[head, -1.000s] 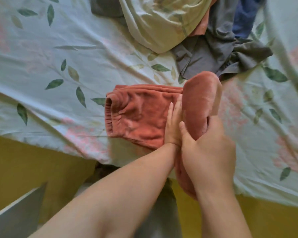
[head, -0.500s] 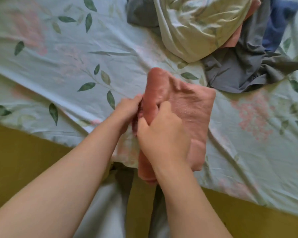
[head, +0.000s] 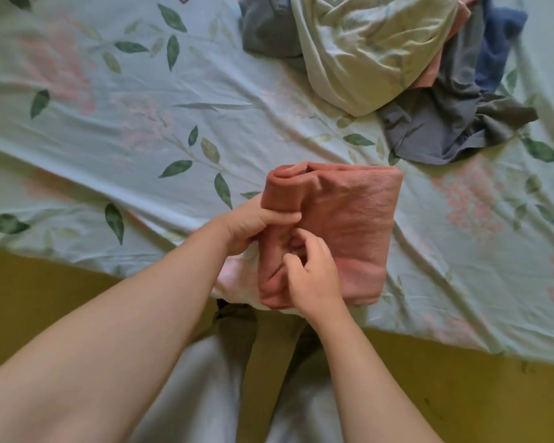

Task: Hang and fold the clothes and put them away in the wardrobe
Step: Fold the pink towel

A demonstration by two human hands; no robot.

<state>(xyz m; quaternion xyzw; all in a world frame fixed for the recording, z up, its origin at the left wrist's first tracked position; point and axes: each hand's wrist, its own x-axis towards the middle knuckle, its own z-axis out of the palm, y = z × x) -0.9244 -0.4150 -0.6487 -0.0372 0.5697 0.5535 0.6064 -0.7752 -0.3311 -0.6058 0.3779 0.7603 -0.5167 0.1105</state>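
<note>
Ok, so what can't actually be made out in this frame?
Head view only.
Red garment: folded up, so its own layers hide what type it is.
Right hand: fingertips are buried in a fold, so it is unclear whether they pinch cloth.
Left hand: fingers hidden under the garment's rolled edge.
Clothes pile: cut off by the top edge. The orange piece is mostly covered by the pale one.
Wardrobe: not in view.
</note>
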